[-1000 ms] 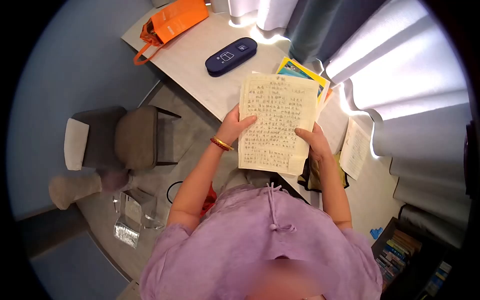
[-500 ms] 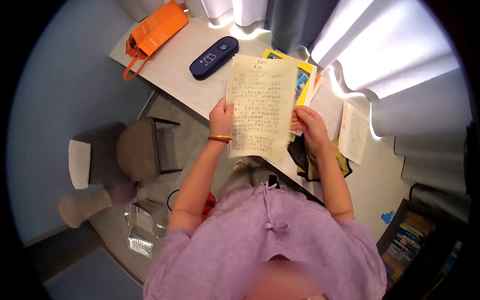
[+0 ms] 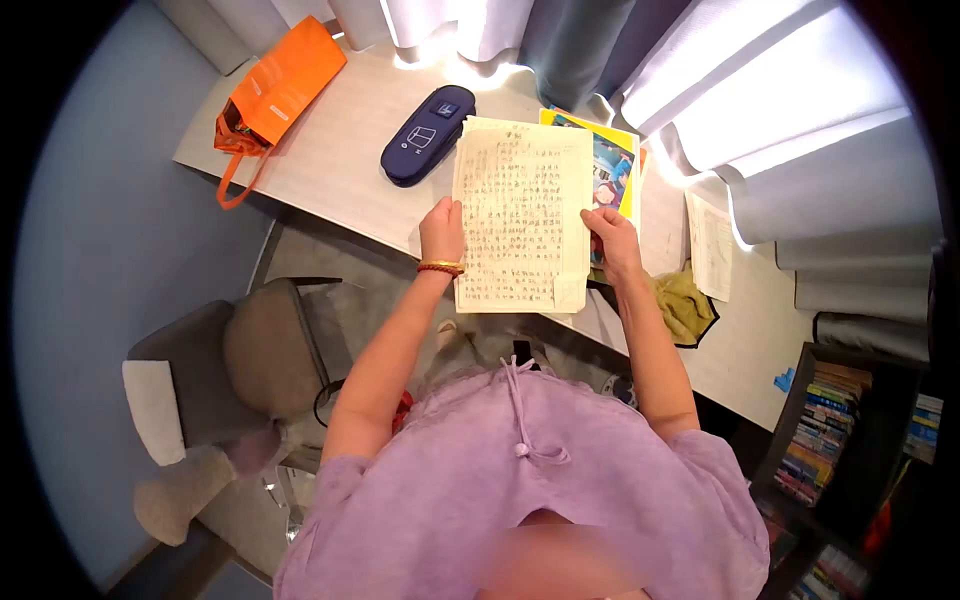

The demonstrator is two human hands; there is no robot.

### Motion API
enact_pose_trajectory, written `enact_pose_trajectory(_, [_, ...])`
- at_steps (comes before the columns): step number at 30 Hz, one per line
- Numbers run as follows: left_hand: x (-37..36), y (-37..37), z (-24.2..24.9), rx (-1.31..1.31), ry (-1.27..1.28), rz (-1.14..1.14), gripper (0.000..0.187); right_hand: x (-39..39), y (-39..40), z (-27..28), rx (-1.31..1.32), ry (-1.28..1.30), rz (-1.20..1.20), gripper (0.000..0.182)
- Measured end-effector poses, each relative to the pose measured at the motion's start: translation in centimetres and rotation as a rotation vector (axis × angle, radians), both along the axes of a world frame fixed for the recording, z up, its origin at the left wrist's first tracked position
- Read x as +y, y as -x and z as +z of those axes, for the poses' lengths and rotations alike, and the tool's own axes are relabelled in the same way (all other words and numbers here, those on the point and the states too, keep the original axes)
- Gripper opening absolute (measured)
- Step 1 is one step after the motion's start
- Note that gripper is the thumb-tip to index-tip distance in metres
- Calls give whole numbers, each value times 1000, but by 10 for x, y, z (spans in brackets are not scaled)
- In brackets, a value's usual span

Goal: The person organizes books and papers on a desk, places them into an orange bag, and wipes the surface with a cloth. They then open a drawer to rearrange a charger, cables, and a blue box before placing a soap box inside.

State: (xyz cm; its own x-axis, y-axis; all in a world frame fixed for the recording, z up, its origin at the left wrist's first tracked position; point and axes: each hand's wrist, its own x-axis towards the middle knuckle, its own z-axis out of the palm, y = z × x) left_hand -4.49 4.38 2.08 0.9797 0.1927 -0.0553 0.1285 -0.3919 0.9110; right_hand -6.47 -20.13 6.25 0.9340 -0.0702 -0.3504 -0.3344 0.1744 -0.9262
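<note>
Handwritten sheets of yellowish paper (image 3: 522,215) are held up in front of me, over the desk's near edge. My left hand (image 3: 442,232) grips their left edge, the thumb on the front. My right hand (image 3: 612,238) pinches the right edge, its fingers partly hidden behind the sheets. Behind the paper, to the right, lies a yellow-bordered book (image 3: 612,172), partly covered. A dark blue case (image 3: 427,136) rests on the desk just left of the sheets' top.
On the desk (image 3: 330,150) an orange bag (image 3: 290,85) lies at the far left. An olive cloth pouch (image 3: 686,306) and papers (image 3: 708,245) are at the right. A chair (image 3: 270,345) stands left, a bookshelf (image 3: 790,400) at the lower right, curtains (image 3: 800,120) behind.
My right hand has closed on the sheets' right edge, and the sheets now look flatter and more even. The view has shifted, so the bookshelf shows more.
</note>
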Motion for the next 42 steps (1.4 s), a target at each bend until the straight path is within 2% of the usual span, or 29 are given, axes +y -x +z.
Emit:
enact_pose_trajectory(3, [11, -13, 1, -82, 37, -48, 22, 22, -2, 5, -23, 41, -116, 21])
enact_pose_trajectory(5, [15, -19, 4, -65, -108, -76, 22, 23, -2, 1, -21, -65, -223, 19])
enact_pose_trajectory(6, [17, -26, -7, -92, -99, -55, 23, 27, 1, 5, -35, -176, -306, 16])
enact_pose_trajectory(7, [23, -33, -17, -85, -88, -80, 23, 26, 3, 7, -30, -165, -332, 16])
enact_pose_trajectory(9, [36, -47, -28, 6, 63, -54, 25, 14, 6, 13, -20, -192, -436, 12])
enact_pose_trajectory(14, [57, -66, -54, 62, 215, -76, 22, -26, 9, 2, 71, -9, -461, 13])
enact_pose_trajectory(16, [68, -74, -69, 124, 395, -41, 23, -32, 7, 3, 77, 55, -403, 18])
enact_pose_trajectory(19, [83, -76, -48, 181, 424, -46, 21, -24, 4, 18, 147, 98, -287, 17])
enact_pose_trajectory(21, [88, -78, -30, 195, 379, -59, 21, -32, -3, 3, 131, 26, -268, 13])
enact_pose_trajectory(23, [81, -77, -18, 273, 650, -41, 21, -36, -4, -3, 134, 151, -231, 11])
enact_pose_trajectory(24, [73, -78, -19, 273, 650, -37, 21, -35, -6, -2, 135, 150, -227, 11])
enact_pose_trajectory(26, [52, -79, -32, 228, 596, -188, 20, -27, -8, 0, 125, 241, -204, 15])
enact_pose_trajectory(27, [38, -80, -28, 179, 404, -231, 19, -19, -10, 3, 124, 240, -199, 15])
enact_pose_trajectory(28, [21, -74, -24, 180, 316, -240, 21, -10, -12, 7, 104, 237, -222, 16])
enact_pose_trajectory(29, [6, -69, -27, 176, 313, -238, 21, -8, -13, 9, 84, 233, -248, 17])
enact_pose_trajectory(30, [-7, -67, -33, 200, 517, -214, 23, -8, -14, 10, 115, 285, -179, 14])
enact_pose_trajectory(31, [-19, -64, -39, 224, 720, -188, 25, 0, -12, 10, 56, -53, -232, 31])
enact_pose_trajectory(33, [-30, -55, -22, 319, 808, -169, 33, 11, -9, 22, 56, -145, -176, 47])
enact_pose_trajectory(35, [-30, -51, -19, 158, 629, -180, 37, 6, -3, 16, -80, 234, 9, 53])
enact_pose_trajectory(37, [-23, -48, 17, -151, 352, -219, 36, 11, 2, 44, -50, 173, 1, 55])
enact_pose_trajectory(39, [-13, -49, 62, -122, 717, -204, 32, 15, -1, 68, -148, -194, 7, 55])
enact_pose_trajectory(40, [-14, -51, 58, -168, 777, -113, 29, 15, -4, 61, -159, -216, 49, 55])
enact_pose_trajectory(41, [-15, -60, 52, -209, 849, -32, 27, 16, -11, 52, -62, -135, 30, 54])
enact_pose_trajectory(42, [-10, -65, 49, -154, 805, 42, 22, 21, -17, 43, 32, -42, 10, 53])
